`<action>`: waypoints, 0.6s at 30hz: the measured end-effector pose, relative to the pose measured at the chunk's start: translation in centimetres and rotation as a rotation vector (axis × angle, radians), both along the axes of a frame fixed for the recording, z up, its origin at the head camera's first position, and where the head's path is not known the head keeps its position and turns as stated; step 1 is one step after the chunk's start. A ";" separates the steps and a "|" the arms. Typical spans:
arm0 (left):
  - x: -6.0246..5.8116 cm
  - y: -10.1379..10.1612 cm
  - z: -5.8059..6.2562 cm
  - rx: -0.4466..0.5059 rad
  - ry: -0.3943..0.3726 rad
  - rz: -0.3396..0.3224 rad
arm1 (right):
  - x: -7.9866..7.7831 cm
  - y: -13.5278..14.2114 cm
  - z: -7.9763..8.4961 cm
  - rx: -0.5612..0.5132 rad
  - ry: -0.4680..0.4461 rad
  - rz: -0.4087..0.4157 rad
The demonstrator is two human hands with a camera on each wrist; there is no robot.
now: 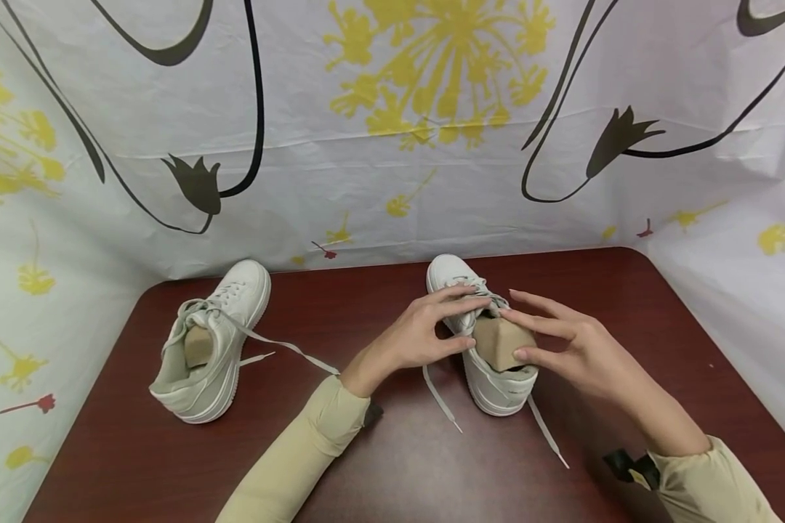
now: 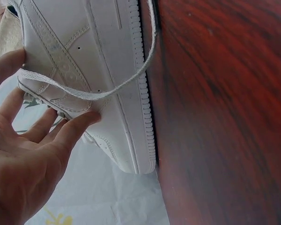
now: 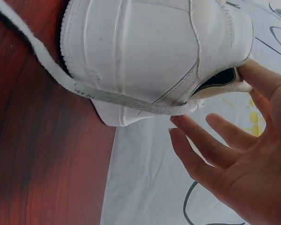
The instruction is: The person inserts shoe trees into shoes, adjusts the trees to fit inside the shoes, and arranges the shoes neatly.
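A white lace-up sneaker (image 1: 500, 388) stands on the table, heel toward me. A brown cardboard insert (image 1: 510, 338) sticks up tilted out of its opening. My right hand (image 1: 578, 345) pinches the insert between thumb and index finger, the other fingers spread forward. Over the laces lies my left hand (image 1: 425, 327), its fingers extended across the tongue, thumb at the insert's left side. In the left wrist view its fingertips touch the white upper (image 2: 107, 108). A loose lace (image 3: 126, 99) crosses the sneaker's side in the right wrist view.
Another white sneaker (image 1: 225, 367) stands at the left, also with a brown insert (image 1: 198, 347) inside and its laces trailing. The dark red wooden table (image 1: 392, 465) meets a white patterned cloth (image 1: 392, 211) at the back and sides. Loose lace ends (image 1: 549, 432) hang beside the right sneaker.
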State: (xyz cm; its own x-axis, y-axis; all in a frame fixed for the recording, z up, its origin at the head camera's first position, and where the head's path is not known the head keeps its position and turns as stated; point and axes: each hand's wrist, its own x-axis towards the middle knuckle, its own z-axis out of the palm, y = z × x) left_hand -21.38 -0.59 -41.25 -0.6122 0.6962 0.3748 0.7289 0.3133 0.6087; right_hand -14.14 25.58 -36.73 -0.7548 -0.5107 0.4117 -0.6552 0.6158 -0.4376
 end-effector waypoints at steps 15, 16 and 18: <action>0.0 0.0 -0.1 0.008 -0.006 -0.018 | -0.4 -0.2 -0.7 0.034 0.096 -0.016; 0.0 0.0 -0.1 0.010 -0.007 -0.018 | -0.4 -0.3 -0.7 0.034 0.095 -0.020; 0.0 -0.1 -0.2 0.010 -0.010 -0.015 | -0.4 -0.4 -0.9 0.033 0.090 -0.030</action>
State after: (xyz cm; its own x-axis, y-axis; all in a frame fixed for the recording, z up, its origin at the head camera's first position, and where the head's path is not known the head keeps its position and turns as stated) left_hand -21.43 -0.68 -41.45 -0.6057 0.7014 0.3758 0.7273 0.2963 0.6191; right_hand -14.55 25.16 -37.62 -0.7305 -0.5033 0.4616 -0.6723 0.6487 -0.3566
